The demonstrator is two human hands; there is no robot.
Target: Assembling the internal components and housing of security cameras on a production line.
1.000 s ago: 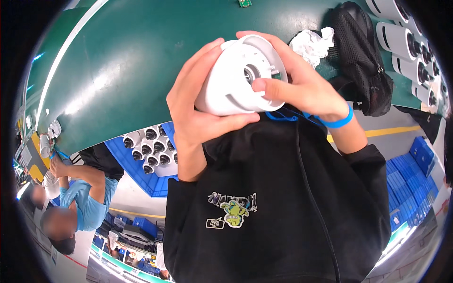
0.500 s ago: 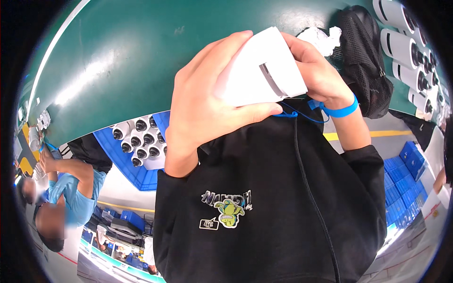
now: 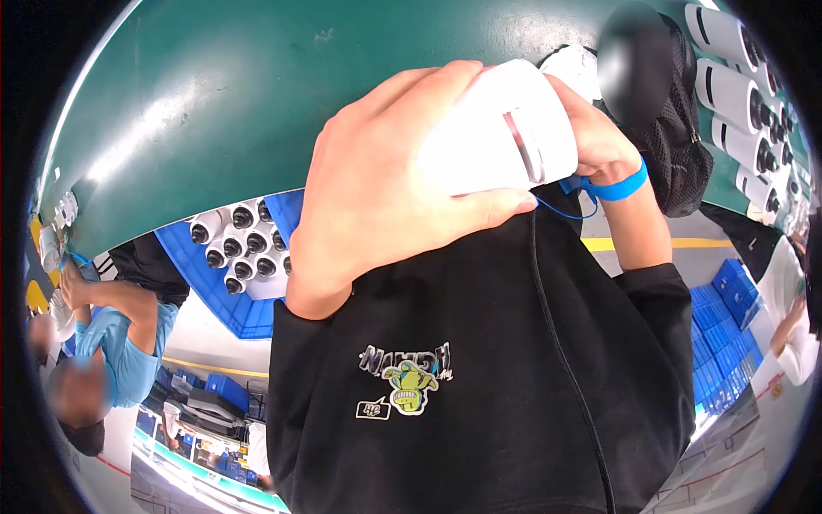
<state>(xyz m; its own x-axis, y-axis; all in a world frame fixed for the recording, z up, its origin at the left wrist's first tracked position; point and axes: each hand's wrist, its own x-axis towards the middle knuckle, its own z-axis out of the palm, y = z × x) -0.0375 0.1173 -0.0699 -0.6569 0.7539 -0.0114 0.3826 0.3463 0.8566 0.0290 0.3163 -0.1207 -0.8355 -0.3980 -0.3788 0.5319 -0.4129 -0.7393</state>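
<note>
Moved: white camera housing turned since a second ago; round face gone, smooth side with a slot now up, closer to the lens.
Left hand: wrapped around housing, fingers closed over its near side.
Right hand: clamped on far side, blue wrist strap on.
Where: housing held up over green table, against black sweater.
Progress: looks mid-inspection; not yet set down by the finished white cameras.

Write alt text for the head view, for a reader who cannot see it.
Both hands, left hand and right hand, hold a white rounded housing close to the camera over a green table. A blue tray of white cameras lies at left.
</note>
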